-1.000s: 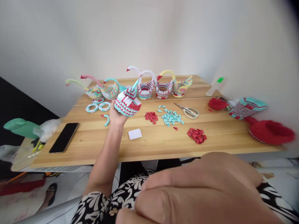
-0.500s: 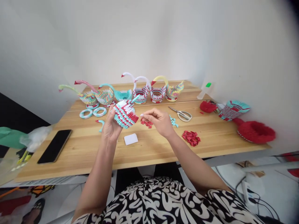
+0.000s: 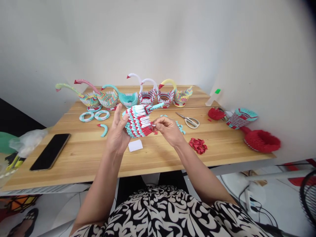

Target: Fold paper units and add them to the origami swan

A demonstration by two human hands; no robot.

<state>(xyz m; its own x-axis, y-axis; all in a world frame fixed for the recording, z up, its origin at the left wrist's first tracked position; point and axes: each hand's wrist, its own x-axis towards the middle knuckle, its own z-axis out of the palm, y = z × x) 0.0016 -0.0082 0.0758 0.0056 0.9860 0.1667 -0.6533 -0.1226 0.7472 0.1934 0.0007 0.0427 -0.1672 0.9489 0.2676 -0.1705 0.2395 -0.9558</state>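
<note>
My left hand [image 3: 116, 133] holds a folded-paper model [image 3: 138, 120] in red, white and teal above the wooden table [image 3: 79, 154]. My right hand [image 3: 168, 130] pinches the model's lower right edge, fingers closed; what lies between the fingertips is too small to make out. A small white card [image 3: 135, 145] lies on the table just under the model. A pile of red folded pieces [image 3: 198, 145] sits to the right of my right hand, and teal pieces [image 3: 181, 128] show behind it.
Several paper swans [image 3: 128, 95] line the table's back. Paper rings [image 3: 93, 116] and a teal curved piece [image 3: 103, 129] lie left, with a black phone [image 3: 50, 151] nearer. Scissors [image 3: 189, 120], a glue bottle [image 3: 212, 96], a red paper dish [image 3: 261, 141] and another model [image 3: 240, 117] are right.
My right hand came from close to the camera to the model and now pinches its edge. My left hand drew the model nearer and tilted it. The view dropped slightly.
</note>
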